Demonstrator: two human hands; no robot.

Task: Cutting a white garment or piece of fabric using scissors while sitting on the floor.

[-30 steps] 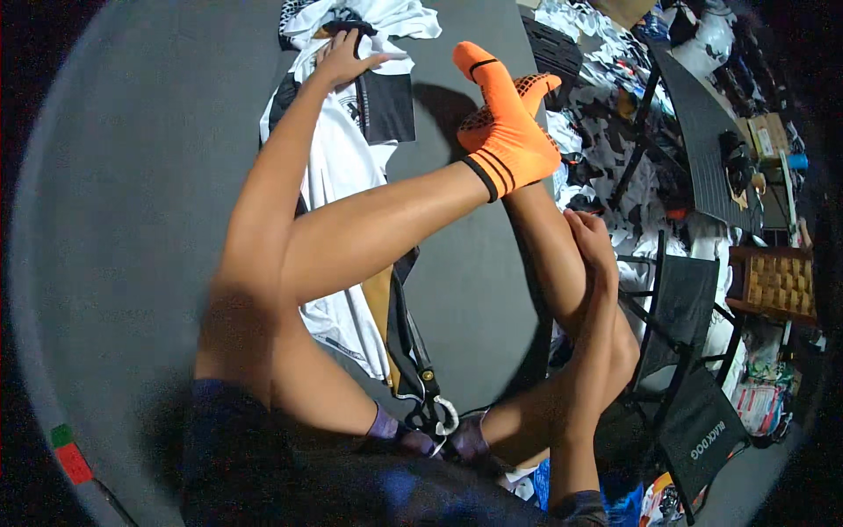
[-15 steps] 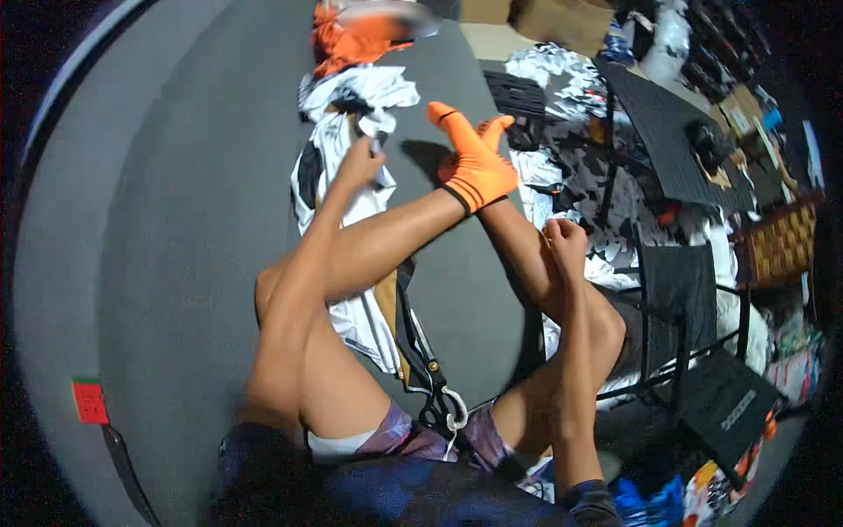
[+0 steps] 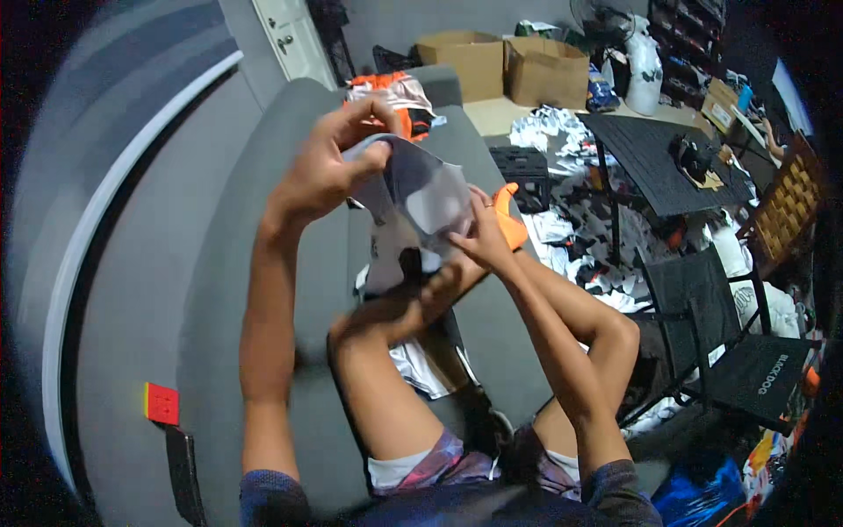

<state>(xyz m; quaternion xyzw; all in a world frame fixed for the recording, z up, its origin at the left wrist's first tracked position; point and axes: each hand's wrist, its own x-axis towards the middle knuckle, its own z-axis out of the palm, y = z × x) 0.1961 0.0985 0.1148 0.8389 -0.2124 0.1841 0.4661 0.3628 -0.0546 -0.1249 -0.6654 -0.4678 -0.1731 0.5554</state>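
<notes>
My left hand (image 3: 338, 158) grips the upper left edge of a pale grey-white piece of fabric (image 3: 421, 193), raised above my crossed legs. My right hand (image 3: 481, 233) pinches the same piece at its right side. Behind it shows an orange sock (image 3: 509, 215) on my foot; the rest of the feet are hidden. Other white and black cloth (image 3: 417, 369) lies under my legs on the grey sofa (image 3: 224, 334). A pair of scissors, dim and partly hidden, rests between my thighs (image 3: 386, 386).
Orange and white clothes (image 3: 386, 88) sit at the sofa's far end. Beyond stand cardboard boxes (image 3: 544, 75). To the right are a black folding table (image 3: 650, 162), black folding chairs (image 3: 685, 290) and scattered white fabric scraps (image 3: 553, 132). A small red object (image 3: 162, 403) lies at left.
Both my hands have risen to the middle, now lifting a grey-white fabric piece; the right has left my shin. The head view has tilted up, showing the wall and boxes.
</notes>
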